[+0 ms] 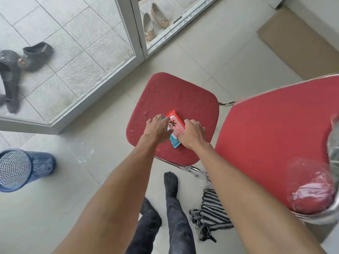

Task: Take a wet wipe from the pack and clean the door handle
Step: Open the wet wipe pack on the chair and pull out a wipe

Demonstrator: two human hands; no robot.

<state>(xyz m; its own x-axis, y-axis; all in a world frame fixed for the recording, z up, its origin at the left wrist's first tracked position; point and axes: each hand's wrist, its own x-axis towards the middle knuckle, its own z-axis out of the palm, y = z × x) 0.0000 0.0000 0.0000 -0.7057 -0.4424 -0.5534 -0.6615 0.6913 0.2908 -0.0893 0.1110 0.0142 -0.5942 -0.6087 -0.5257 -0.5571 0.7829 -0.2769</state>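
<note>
Wet-wipe pack [175,127] lies flat on the red padded seat [170,94] of a chair, near the seat's front edge, and both hands are on it. Left hand [159,129] rests palm-down on the pack's left side with the fingers spread and laid flat, not clamped around anything. Right hand [193,134] covers the pack's right edge with the fingers curled downward; whether they pinch the flap or a wipe cannot be told, because the fingertips are hidden. No wipe shows outside the pack, so the task appears to be at its first step: the pack is being steadied or opened, and drawing a wipe and cleaning the door handle are both left to do. No door handle is in view; only the lower frame of a glass door [136,43] shows beyond the chair. On the floor to the left stands a blue mesh bin [23,169], whose visible interior appears empty.
</note>
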